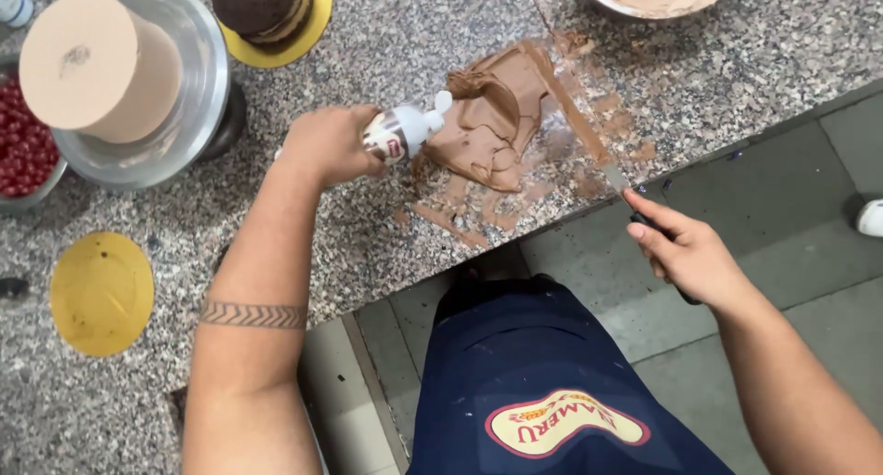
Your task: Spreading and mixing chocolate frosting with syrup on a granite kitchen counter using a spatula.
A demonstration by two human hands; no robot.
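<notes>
Brown cream (492, 125) lies heaped and half-smeared on the surface (386, 34), left hand (326, 146) gripping a small bottle (403, 130) tipped at it, right hand (690, 254) gripping the spatula (575, 116); mixing looks unfinished.

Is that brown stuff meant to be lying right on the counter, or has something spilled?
A mound of brown cream lies straight on the granite counter, not in a bowl, with smears trailing to the edge. It looks worked rather than spilled: the right hand holds a long spatula through it, and the left hand tips a small bottle at it.
</notes>
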